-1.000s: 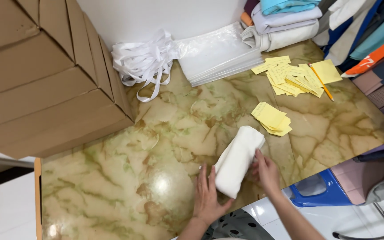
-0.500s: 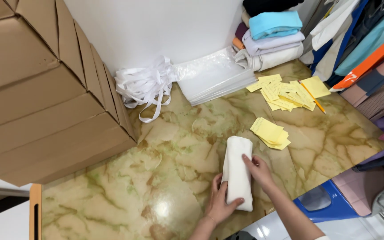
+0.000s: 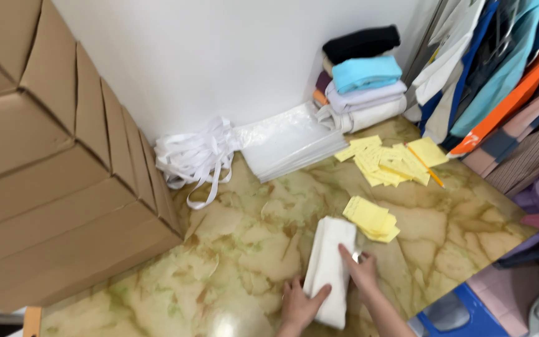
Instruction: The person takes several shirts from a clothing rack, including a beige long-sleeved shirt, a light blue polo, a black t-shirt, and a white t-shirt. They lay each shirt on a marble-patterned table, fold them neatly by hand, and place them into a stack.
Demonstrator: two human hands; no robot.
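- Pressing flat, your left hand (image 3: 297, 306) lays open fingers on the near left edge of the folded white cloth (image 3: 330, 268), thumb reaching onto it; nothing is clenched.
- Your right hand (image 3: 362, 274) rests spread fingertips on the cloth's right edge, open too, gripping nothing.
- The cloth lies between both hands, its long axis running away from you toward the wall; the hands sit about equally near.
- It looks soft, thick and plain white, folded to a narrow strip on the marbled table (image 3: 232, 249).
- Just beyond its far right corner sits a yellow paper stack (image 3: 371, 218).
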